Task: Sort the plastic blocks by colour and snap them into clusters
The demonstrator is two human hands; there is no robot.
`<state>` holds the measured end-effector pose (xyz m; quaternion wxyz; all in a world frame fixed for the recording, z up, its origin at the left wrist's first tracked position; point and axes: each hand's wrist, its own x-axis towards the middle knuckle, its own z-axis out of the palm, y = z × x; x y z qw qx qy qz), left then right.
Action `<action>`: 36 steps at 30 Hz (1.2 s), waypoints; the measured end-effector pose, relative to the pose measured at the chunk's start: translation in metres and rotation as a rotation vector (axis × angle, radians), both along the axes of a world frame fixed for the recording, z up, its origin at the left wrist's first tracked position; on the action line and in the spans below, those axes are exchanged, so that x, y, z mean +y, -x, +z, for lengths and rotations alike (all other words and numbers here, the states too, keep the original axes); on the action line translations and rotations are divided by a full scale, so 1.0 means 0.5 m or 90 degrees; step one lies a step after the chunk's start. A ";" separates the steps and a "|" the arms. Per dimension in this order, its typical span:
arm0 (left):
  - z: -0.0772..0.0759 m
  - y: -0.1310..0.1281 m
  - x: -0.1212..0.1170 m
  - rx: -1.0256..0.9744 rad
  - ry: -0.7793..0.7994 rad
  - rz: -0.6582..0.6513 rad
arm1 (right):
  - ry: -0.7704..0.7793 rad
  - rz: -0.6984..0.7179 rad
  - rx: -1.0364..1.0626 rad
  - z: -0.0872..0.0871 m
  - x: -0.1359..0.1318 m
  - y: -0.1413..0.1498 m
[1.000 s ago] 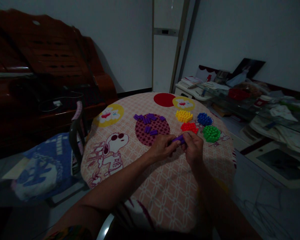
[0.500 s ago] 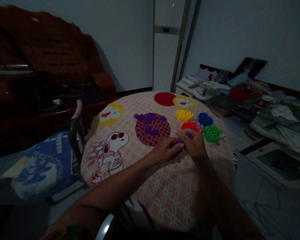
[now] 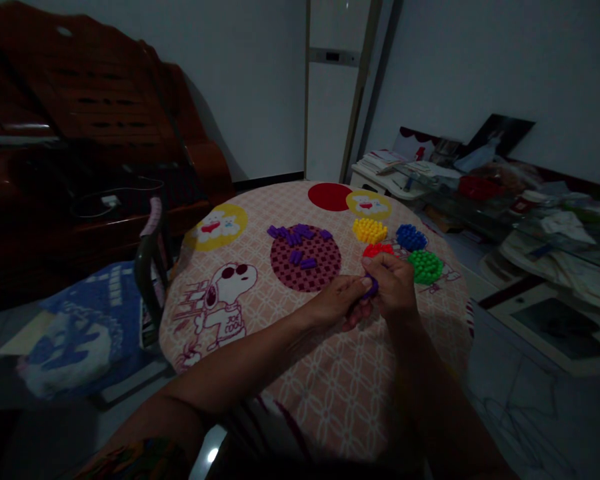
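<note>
Both of my hands meet above the near right part of the round table. My left hand (image 3: 344, 298) is closed, its thumb pressing on a small purple plastic piece (image 3: 371, 287). My right hand (image 3: 393, 283) pinches the same purple piece from the other side; fingers hide most of it. Just beyond the hands lies a cluster of red pieces (image 3: 379, 250), partly covered by my right hand. To its right is a green cluster (image 3: 425, 267). Farther back sit a yellow cluster (image 3: 370, 230) and a blue cluster (image 3: 411, 237). Several loose purple pieces (image 3: 296, 256) lie on the dark red checkered circle.
The table wears a patterned cloth (image 3: 340, 373) with cartoon prints. A chair with a blue cover (image 3: 90, 327) stands at the left, before a wooden bench (image 3: 105, 100). A cluttered glass-topped cabinet (image 3: 485, 207) is on the right, a tall white unit (image 3: 330, 113) behind.
My hands have turned and my right hand has tilted more upright. The purple piece between them has shifted slightly right and shows less. The clusters and loose purple pieces have stayed put.
</note>
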<state>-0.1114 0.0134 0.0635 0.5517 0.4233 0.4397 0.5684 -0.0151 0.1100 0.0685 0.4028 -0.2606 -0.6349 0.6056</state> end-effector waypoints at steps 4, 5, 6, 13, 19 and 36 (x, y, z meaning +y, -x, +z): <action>-0.005 0.001 0.001 0.079 -0.014 0.005 | -0.038 -0.018 0.005 -0.007 0.006 -0.004; -0.006 0.001 0.001 0.087 -0.019 0.006 | -0.031 -0.012 0.009 -0.008 0.007 -0.004; -0.007 0.001 0.000 0.082 -0.021 0.006 | -0.015 -0.007 0.015 -0.009 0.008 -0.004; -0.029 -0.010 -0.002 -0.055 -0.039 0.082 | 0.032 0.012 0.011 0.009 -0.001 -0.010; -0.034 0.015 0.001 0.034 -0.063 0.124 | -0.074 0.063 -0.066 0.023 -0.039 -0.030; 0.003 0.078 -0.013 0.140 -0.089 0.198 | -0.007 0.186 -0.127 -0.011 -0.057 -0.041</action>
